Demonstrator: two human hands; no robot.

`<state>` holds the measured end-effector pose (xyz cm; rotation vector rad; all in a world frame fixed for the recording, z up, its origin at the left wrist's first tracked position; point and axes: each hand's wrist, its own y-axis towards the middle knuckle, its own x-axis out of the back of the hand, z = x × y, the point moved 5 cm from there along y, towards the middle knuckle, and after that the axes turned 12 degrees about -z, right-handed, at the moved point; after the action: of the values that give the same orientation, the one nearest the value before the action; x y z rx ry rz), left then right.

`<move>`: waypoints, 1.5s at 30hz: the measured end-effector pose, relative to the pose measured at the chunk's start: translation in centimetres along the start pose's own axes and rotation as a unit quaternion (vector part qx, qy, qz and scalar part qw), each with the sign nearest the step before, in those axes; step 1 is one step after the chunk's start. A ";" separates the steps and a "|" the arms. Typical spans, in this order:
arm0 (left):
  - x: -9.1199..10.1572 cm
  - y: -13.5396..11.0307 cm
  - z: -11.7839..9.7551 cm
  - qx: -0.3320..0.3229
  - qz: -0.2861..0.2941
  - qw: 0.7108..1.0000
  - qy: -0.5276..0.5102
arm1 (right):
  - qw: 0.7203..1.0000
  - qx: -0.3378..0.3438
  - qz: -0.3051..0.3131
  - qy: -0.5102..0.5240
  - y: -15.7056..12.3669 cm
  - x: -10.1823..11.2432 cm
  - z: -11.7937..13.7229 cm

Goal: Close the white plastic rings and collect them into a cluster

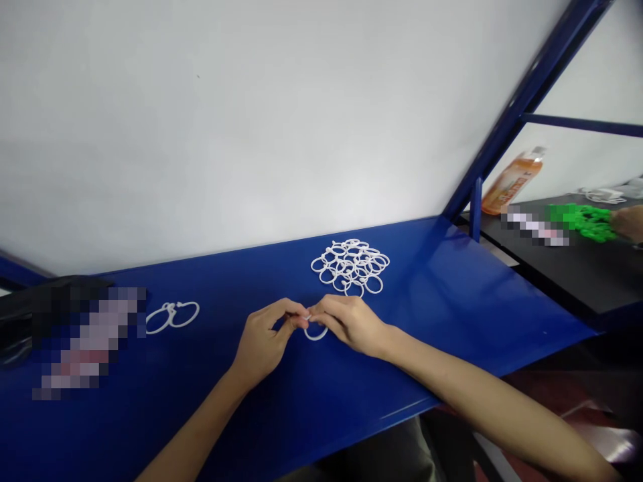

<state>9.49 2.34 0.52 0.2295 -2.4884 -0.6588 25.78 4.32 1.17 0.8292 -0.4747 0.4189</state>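
A white ring [316, 337] is pinched at its top between my two hands, just above the blue tabletop. My left hand [266, 338] grips it from the left with thumb and forefinger. From the right, my right hand [354, 321] has its fingertips closed on the same spot. The exact point where the fingers meet on the ring is partly hidden. Behind my right hand lies a pile of similar white rings [374, 284], overlapping one another. To the left, a pair of white rings [183, 324] lies touching on the table.
The blue table [426, 268] meets a white wall [251, 120]. A black bag [50, 301] lies at the left. Beyond a blue frame post [522, 100], a dark table [552, 268] holds an orange bottle [513, 182] and green pieces [587, 224] by another person's hand [629, 223].
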 end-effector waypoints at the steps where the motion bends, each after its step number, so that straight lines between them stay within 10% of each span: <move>1: 0.2 0.2 0.1 0.002 0.002 1.000 0.016 | 1.000 -0.001 -0.012 -0.016 0.3 0.2 -0.3; 7: 5.6 2.5 3.3 0.007 -0.092 0.938 0.335 | 0.955 -0.096 -0.168 -0.225 2.0 5.1 -6.0; 11: 9.4 2.5 7.1 0.102 -0.043 0.822 0.558 | 0.915 -0.176 -0.212 -0.294 1.9 8.2 -10.1; 14: 9.9 2.0 8.6 0.158 0.007 0.799 0.580 | 0.902 -0.206 -0.207 -0.317 1.8 8.5 -11.3; 27: 2.0 1.0 4.5 -0.042 0.083 0.961 0.260 | 0.916 -0.143 -0.222 -0.302 1.9 8.0 -8.9; 34: 3.5 1.6 3.9 -0.020 -0.015 0.943 0.331 | 0.914 -0.114 -0.168 -0.351 1.7 7.0 -8.8; 38: 3.9 1.7 5.9 0.065 0.040 0.909 0.410 | 0.919 -0.087 -0.180 -0.340 1.7 7.0 -7.9; 45: 2.1 1.3 5.4 0.073 0.066 0.939 0.330 | 0.972 -0.047 -0.106 -0.207 1.4 3.3 -3.5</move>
<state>4.77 5.02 -1.78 0.2823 -1.8787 -0.2715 28.52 8.48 1.78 0.8675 -0.7776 0.0218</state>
